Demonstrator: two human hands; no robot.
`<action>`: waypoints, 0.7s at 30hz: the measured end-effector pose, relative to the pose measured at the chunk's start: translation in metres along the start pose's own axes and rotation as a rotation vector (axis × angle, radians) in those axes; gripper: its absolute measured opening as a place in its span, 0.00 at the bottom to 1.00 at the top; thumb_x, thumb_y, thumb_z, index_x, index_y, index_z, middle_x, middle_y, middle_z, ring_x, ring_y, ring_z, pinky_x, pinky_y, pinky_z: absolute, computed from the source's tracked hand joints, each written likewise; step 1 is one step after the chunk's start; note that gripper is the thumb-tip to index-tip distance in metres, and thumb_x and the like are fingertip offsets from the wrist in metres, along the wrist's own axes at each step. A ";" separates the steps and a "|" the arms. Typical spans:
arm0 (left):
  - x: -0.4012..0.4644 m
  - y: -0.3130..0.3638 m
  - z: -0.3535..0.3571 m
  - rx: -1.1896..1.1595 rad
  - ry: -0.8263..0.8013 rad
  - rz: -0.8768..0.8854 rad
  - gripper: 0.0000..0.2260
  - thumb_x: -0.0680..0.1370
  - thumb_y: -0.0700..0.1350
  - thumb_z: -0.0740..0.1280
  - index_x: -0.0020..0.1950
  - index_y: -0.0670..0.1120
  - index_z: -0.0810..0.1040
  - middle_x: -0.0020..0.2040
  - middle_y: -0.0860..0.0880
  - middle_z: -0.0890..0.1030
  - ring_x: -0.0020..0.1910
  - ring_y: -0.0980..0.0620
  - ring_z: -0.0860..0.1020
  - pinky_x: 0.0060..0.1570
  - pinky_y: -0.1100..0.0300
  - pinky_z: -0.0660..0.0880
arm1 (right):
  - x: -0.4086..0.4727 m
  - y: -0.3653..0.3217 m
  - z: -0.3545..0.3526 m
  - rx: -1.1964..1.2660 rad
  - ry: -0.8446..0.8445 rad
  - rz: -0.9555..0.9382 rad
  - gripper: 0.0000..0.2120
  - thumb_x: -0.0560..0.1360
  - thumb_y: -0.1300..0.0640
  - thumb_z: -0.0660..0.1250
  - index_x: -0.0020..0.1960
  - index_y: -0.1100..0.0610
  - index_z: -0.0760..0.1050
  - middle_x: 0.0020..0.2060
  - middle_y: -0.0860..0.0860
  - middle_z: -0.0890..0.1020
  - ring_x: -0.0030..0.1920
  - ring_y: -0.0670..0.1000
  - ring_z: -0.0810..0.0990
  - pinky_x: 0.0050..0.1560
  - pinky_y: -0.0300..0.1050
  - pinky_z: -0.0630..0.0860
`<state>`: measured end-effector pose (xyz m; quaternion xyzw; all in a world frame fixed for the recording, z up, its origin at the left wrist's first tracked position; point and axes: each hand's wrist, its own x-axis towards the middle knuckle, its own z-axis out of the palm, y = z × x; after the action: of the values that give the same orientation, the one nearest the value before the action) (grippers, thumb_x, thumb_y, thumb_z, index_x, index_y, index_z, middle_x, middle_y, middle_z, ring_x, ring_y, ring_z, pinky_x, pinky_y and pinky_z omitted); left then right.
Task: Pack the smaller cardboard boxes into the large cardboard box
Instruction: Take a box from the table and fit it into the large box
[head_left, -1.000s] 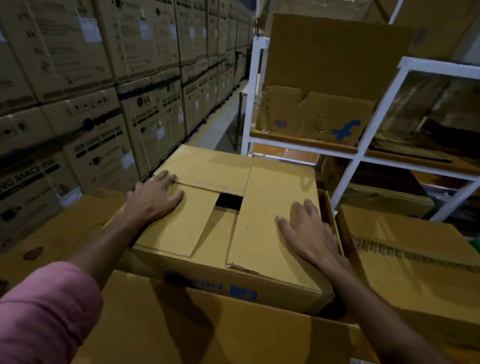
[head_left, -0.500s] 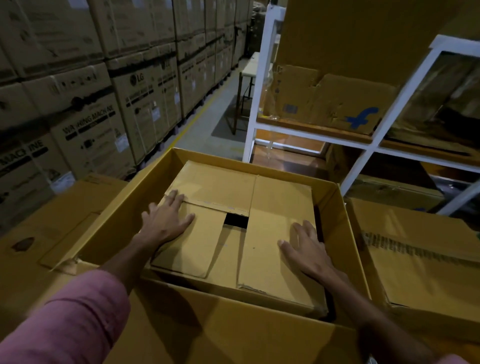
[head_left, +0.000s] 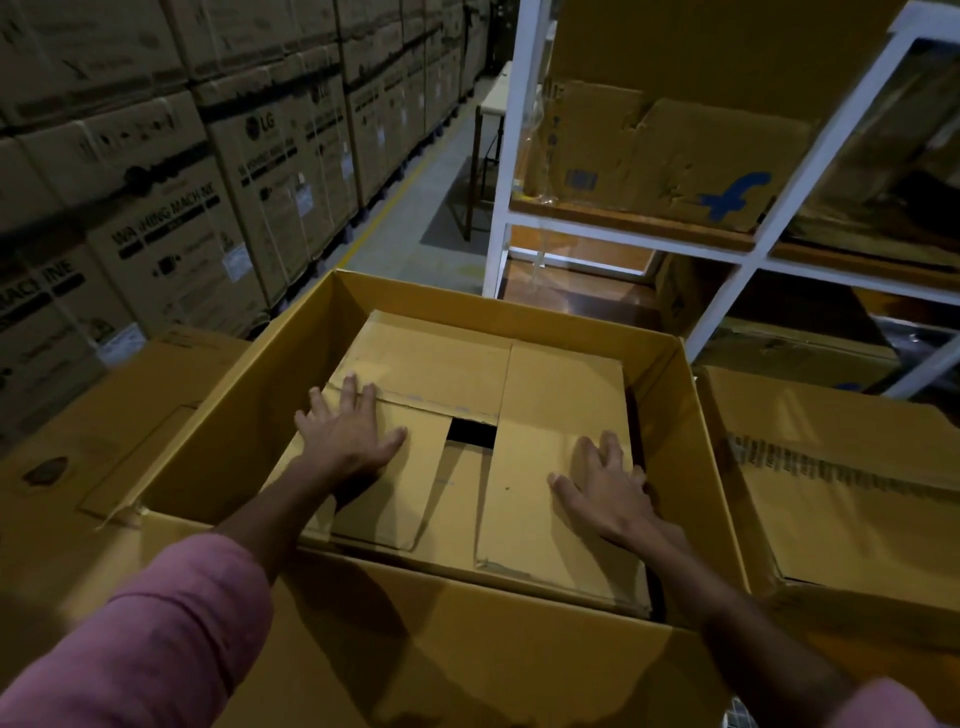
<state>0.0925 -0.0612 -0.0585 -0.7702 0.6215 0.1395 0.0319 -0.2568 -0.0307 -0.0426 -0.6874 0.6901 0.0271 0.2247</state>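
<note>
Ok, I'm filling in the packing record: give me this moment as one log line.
step: seating | small box: inside large box | left hand: flat on flaps | right hand: flat on flaps

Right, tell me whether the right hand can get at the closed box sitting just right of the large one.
Probably yes. The right hand lies flat on the smaller box, holding nothing, and the neighbouring closed box has its top uncovered, with only the large box wall between.

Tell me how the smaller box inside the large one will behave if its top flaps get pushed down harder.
The smaller box will probably give: its flaps are untaped and leave a dark gap at the centre. The flap under the left hand looks creased, so likely soft rather than stiff. It sits close to the walls of the large box, so sliding or tipping seems unlikely.
</note>
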 end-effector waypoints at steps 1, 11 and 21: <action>-0.004 0.010 -0.001 0.038 0.023 0.003 0.40 0.79 0.71 0.53 0.83 0.51 0.45 0.84 0.45 0.40 0.80 0.30 0.43 0.74 0.30 0.49 | 0.000 -0.002 -0.001 -0.013 0.003 -0.003 0.38 0.81 0.33 0.55 0.82 0.51 0.49 0.82 0.54 0.41 0.77 0.75 0.49 0.74 0.70 0.59; -0.062 0.125 0.021 0.268 0.232 0.499 0.14 0.80 0.49 0.60 0.62 0.47 0.78 0.69 0.42 0.69 0.68 0.38 0.61 0.65 0.39 0.62 | -0.019 -0.046 -0.011 0.046 0.328 -0.415 0.19 0.83 0.50 0.60 0.71 0.55 0.74 0.69 0.53 0.76 0.72 0.56 0.70 0.73 0.53 0.64; -0.106 0.175 -0.013 -0.737 0.235 0.818 0.13 0.81 0.40 0.62 0.64 0.34 0.74 0.60 0.42 0.77 0.59 0.50 0.75 0.62 0.74 0.68 | -0.068 -0.090 -0.083 0.049 0.340 -0.793 0.17 0.83 0.52 0.59 0.66 0.56 0.79 0.61 0.53 0.84 0.61 0.52 0.81 0.62 0.51 0.77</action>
<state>-0.0945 -0.0033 0.0028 -0.4369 0.7792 0.2614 -0.3655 -0.1957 -0.0005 0.0797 -0.8886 0.4001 -0.1913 0.1171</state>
